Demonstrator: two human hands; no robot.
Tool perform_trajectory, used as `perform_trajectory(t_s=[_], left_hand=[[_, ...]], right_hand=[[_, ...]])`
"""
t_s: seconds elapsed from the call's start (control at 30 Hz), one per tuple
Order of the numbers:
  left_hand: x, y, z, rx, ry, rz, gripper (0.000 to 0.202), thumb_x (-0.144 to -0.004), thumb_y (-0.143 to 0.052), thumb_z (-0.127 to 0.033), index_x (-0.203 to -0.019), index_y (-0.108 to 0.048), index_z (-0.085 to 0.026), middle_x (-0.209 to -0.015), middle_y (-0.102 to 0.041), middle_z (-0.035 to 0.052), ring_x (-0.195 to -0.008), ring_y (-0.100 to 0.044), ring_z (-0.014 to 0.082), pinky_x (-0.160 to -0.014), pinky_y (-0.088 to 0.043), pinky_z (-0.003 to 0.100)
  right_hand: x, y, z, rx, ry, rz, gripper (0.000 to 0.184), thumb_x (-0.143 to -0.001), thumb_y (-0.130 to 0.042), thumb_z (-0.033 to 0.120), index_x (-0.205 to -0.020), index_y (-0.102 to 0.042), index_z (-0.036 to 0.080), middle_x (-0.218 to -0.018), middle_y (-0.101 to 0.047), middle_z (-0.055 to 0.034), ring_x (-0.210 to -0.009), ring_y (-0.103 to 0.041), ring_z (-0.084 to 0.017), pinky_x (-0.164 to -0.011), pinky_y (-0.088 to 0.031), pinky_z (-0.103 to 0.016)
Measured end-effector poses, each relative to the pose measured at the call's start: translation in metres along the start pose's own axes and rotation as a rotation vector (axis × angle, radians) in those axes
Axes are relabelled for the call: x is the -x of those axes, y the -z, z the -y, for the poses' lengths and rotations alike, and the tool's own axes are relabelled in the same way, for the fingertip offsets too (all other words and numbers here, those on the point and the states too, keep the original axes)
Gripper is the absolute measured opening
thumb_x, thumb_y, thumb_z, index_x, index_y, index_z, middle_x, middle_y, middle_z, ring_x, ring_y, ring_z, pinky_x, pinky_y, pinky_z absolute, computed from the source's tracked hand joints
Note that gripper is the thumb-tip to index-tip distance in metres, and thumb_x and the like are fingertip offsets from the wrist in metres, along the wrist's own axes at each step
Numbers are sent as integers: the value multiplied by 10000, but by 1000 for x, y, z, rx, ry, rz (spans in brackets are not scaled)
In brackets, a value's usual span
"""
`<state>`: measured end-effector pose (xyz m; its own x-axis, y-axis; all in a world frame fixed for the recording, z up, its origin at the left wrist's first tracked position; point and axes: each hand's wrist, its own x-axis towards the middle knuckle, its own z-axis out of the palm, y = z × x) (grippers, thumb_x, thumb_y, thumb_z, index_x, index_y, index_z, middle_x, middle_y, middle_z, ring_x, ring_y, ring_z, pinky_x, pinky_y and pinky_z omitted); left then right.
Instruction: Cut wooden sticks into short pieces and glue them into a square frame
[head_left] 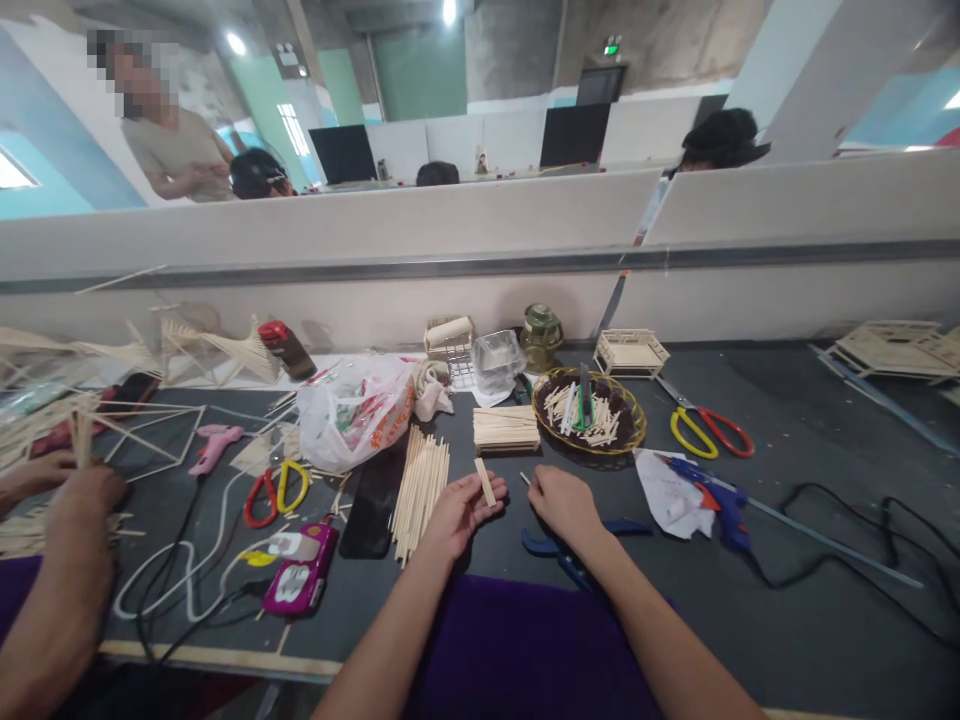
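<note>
My left hand (459, 512) is turned palm up, its thumb pressing a few short wooden sticks (486, 483) against the fingers. To its right, my right hand (561, 502) is closed, palm down, around a thin stick (526, 479) whose tip pokes out at the left. Beneath my right wrist lies a blue-handled tool (541, 543), partly covered by the arm. A bundle of long wooden sticks (421, 490) rests beside my left hand. Behind both hands stands a small stack of cut sticks (506, 428).
A yellow-rimmed basket (639, 432) holds short sticks. Scissors (709, 425), a blue glue gun (724, 500) and its cable lie right. Left are a phone (369, 505), a magenta box (304, 570), a plastic bag (352, 415) and a co-worker's hand (90, 495). A partition (375, 225) runs behind.
</note>
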<state>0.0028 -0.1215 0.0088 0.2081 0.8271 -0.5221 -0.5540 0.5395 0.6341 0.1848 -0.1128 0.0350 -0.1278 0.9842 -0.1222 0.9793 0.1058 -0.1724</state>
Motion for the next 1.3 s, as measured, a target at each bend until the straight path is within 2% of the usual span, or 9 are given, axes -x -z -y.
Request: perform_trajectory(t_s=[0.13,0.4,0.53,0.63,0.77,0.87,1.03,1.17,1.3], left_hand=[[1,2,2,-5,-27,26,240,-774,-678,-192,-975,-633,-69,-1021,-688,183,-868,-682,212,-763,-554,328],[7,-2,12,-63,-97,44,238,-701,-738,-201,-867,-604,-95,-746,-663,66,-625,-625,131,-671,-542,306],[11,-4,14,-67,-118,89,267,-702,-734,-264,-857,-575,-115,-713,-630,35,-575,-572,100,-648,-520,289],[14,-1,11,-61,-127,92,278,-703,-730,-296,-847,-560,-130,-669,-585,2,-520,-499,67,-551,-455,220],[21,12,-2,-45,-169,60,304,-724,-715,-379,-819,-556,-138,-588,-463,-55,-456,-364,29,-439,-286,150],[31,24,-15,-39,-270,-44,340,-727,-701,-436,-799,-568,-132,-572,-416,-67,-438,-313,19,-409,-223,143],[48,43,-38,62,-425,-176,338,-662,-767,-385,-796,-596,-127,-610,-490,-44,-492,-420,34,-465,-350,154],[57,55,-46,62,-417,-231,355,-608,-810,-355,-789,-617,-118,-654,-564,-16,-549,-513,61,-553,-461,196],[60,62,-44,45,-415,-239,365,-607,-815,-338,-831,-643,-106,-688,-597,1,-603,-573,84,-603,-502,213]], right_hand=[[4,7,-14,28,-36,-19,200,-894,-417,221,-845,-605,176,-853,-688,-76,-793,-652,-194,-613,-360,-260],[7,4,-43,82,-49,-7,194,-907,-420,243,-852,-596,182,-849,-667,-72,-796,-642,-183,-609,-350,-253],[6,3,-47,81,-27,4,169,-901,-448,252,-836,-592,192,-858,-657,-62,-820,-631,-181,-616,-344,-249],[7,8,-42,-3,-7,-47,159,-902,-452,279,-841,-581,207,-863,-652,-40,-816,-618,-172,-619,-336,-246],[9,15,-21,-190,78,-60,133,-886,-467,262,-844,-585,221,-861,-656,-10,-791,-598,-155,-641,-335,-239],[9,13,6,-262,166,-3,137,-877,-473,251,-849,-603,219,-868,-666,-11,-799,-593,-152,-656,-331,-238],[-1,-5,61,-281,236,92,142,-862,-498,270,-842,-629,219,-870,-690,-30,-825,-607,-164,-661,-324,-246],[-20,-21,95,-282,205,124,164,-855,-500,304,-827,-635,215,-868,-700,-45,-829,-621,-180,-638,-328,-251],[-37,-29,113,-272,148,131,184,-859,-480,310,-863,-631,204,-904,-700,-72,-839,-633,-196,-638,-344,-258]])
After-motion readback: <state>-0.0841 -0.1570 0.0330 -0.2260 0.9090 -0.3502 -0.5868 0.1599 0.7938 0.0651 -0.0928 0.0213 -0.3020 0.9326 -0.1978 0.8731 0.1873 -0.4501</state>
